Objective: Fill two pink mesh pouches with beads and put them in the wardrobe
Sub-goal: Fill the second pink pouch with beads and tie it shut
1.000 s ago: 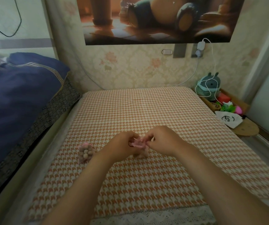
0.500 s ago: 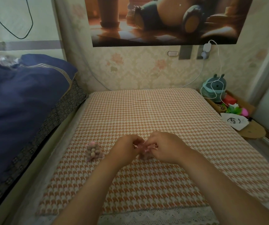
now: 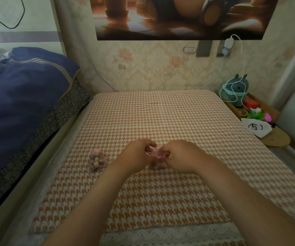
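Note:
A pink mesh pouch (image 3: 156,158) sits between my two hands on the orange houndstooth cloth (image 3: 161,118). My left hand (image 3: 137,154) and my right hand (image 3: 182,155) both pinch its gathered pink top; its lower part rests on the cloth, and my fingers hide most of it. A second pink mesh pouch (image 3: 97,159), full of beige beads, lies closed on the cloth to the left of my left hand, apart from it.
A dark blue quilt (image 3: 18,96) on a bed borders the cloth on the left. At the right edge stand a teal plush toy (image 3: 235,89) with a white cable, small coloured items and a white drawstring bag (image 3: 256,127). A wallpapered wall closes the back.
My hands stay on the pouch's top and have shifted slightly; the camera view has tilted down and left a little. The filled pouch on the left has not moved.

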Motion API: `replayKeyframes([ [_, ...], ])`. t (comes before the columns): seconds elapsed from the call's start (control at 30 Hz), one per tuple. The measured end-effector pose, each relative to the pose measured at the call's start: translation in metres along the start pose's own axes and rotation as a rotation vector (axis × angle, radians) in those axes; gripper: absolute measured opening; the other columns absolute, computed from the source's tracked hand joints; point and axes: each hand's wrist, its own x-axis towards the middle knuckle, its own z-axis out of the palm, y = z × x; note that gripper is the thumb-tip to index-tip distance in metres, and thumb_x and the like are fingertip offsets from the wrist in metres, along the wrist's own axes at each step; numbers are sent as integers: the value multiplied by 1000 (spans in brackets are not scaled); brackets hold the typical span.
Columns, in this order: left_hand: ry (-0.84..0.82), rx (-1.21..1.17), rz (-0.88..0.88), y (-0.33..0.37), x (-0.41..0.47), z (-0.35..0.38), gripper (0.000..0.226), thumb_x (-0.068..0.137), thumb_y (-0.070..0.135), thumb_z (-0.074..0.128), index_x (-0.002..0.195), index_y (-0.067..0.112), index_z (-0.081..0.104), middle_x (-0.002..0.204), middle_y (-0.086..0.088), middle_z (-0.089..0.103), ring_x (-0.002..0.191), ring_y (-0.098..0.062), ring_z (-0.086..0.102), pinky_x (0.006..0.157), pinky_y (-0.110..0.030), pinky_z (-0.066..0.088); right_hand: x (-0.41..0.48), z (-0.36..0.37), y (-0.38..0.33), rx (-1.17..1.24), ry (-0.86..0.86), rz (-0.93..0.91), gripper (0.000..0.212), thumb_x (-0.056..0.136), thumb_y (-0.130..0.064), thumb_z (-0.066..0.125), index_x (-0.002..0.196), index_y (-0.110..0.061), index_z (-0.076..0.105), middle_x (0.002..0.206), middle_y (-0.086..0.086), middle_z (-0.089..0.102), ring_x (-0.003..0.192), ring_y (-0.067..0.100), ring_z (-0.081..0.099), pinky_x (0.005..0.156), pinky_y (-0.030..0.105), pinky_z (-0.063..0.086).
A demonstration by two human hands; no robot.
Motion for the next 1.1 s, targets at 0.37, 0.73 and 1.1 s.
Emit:
replayKeyframes([
  [0.37,-5,57,-64,-3,-6,-20,13,92,22,68,101,22,77,78,14,68,70,-5,65,63,-22,55,4,6,15,438,144,172,33,95,-14,71,125,-26,66,88,-7,70,72,9,70,60,21,51],
  [0.73,111,-350,-368,-10,-7,-27,19,93,22,66,82,10,75,77,1,75,67,-18,70,60,-30,57,2,0,29,633,127,414,11,95,-16,73,86,-13,78,76,2,78,63,22,75,57,31,62],
  [1.1,165,-724,-714,-17,-4,-22,23,97,21,57,84,6,67,81,-8,68,64,-20,64,54,-28,51,2,4,37,1010,39,696,15,95,-11,72,94,4,70,80,17,72,55,23,62,45,29,57],
])
